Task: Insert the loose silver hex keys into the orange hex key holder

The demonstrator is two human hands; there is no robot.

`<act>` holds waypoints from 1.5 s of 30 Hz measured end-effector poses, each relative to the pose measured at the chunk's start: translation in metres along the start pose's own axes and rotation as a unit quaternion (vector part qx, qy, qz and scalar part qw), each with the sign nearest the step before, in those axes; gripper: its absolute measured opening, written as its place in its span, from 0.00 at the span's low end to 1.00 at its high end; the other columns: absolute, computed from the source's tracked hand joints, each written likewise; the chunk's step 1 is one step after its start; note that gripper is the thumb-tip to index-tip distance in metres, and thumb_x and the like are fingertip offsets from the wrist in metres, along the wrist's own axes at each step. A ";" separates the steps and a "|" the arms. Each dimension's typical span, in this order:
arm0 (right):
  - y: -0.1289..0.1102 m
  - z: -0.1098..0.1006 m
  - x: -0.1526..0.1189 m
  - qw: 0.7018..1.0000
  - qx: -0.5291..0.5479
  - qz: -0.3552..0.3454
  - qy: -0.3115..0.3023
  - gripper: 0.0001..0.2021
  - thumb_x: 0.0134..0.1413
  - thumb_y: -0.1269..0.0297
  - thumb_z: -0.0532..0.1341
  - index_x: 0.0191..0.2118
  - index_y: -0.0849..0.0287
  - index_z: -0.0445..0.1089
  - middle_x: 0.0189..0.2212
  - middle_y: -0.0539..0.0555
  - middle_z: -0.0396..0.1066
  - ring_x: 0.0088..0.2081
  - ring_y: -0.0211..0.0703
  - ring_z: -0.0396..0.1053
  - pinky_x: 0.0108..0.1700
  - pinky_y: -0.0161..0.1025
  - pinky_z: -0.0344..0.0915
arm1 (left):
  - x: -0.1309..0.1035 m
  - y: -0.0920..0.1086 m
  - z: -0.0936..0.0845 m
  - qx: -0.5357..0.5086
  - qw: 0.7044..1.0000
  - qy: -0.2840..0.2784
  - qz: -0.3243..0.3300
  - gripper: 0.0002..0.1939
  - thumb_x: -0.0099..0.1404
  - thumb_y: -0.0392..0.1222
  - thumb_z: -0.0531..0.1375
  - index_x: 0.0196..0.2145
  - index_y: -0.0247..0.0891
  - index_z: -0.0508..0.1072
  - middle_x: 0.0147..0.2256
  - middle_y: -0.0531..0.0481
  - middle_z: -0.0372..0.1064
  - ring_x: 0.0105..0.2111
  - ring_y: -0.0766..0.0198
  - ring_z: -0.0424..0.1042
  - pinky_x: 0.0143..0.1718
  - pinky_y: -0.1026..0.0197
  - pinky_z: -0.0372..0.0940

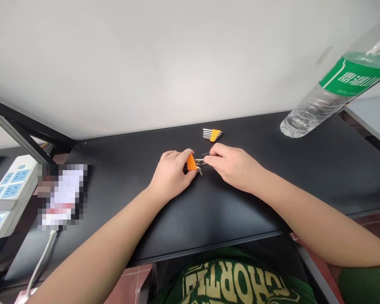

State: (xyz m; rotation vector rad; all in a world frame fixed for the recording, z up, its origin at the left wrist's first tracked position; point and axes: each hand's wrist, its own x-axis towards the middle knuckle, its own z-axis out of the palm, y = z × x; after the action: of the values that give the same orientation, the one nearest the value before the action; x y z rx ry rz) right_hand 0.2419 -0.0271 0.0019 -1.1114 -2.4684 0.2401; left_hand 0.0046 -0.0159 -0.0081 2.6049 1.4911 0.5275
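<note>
Orange holder (191,163): one, metal keys (199,170) protruding
Yellow holder (215,135): one, 1 o'clock from orange
Left hand (175,171): fingers grip orange holder
Right hand (232,164): fingers pinch one thin key (205,153)

"HORT" on shirt (234,280), bottle label (354,77) unclear

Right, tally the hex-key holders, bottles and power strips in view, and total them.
Hex-key holders: 2, one in the left hand, one on the table
Bottles: 1
Power strips: 1
Total: 4
</note>
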 end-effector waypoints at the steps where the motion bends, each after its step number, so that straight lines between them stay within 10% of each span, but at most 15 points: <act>1: 0.000 0.001 0.000 1.000 0.011 -0.004 -0.001 0.13 0.69 0.73 0.50 0.40 0.58 0.72 0.39 0.55 0.65 0.31 0.39 0.56 0.33 0.38 0.53 | 0.000 -0.001 0.001 -0.006 1.000 0.005 -0.013 0.20 0.64 0.41 0.61 0.54 0.43 0.70 0.35 0.51 0.76 0.38 0.58 0.76 0.59 0.50 0.67; 17: 0.004 0.006 0.003 0.979 0.201 -0.020 0.017 0.17 0.68 0.74 0.52 0.54 0.59 0.73 0.39 0.56 0.67 0.37 0.43 0.67 0.41 0.40 0.66 | -0.001 0.004 -0.001 -0.030 0.998 0.052 -0.036 0.21 0.63 0.39 0.62 0.54 0.46 0.69 0.41 0.53 0.79 0.43 0.58 0.77 0.56 0.55 0.69; 45: 0.005 0.005 -0.001 0.993 0.096 -0.043 0.054 0.17 0.67 0.76 0.54 0.52 0.58 0.77 0.37 0.54 0.69 0.30 0.37 0.64 0.32 0.36 0.61 | -0.001 0.000 0.001 0.000 0.999 0.048 0.023 0.20 0.65 0.37 0.61 0.55 0.43 0.68 0.37 0.53 0.76 0.39 0.61 0.76 0.60 0.52 0.65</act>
State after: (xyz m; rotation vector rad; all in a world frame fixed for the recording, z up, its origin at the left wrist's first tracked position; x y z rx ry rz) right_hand 0.2436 -0.0241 -0.0044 -0.9107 -2.3348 0.3720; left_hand 0.0043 -0.0172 -0.0090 2.6545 1.4611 0.6673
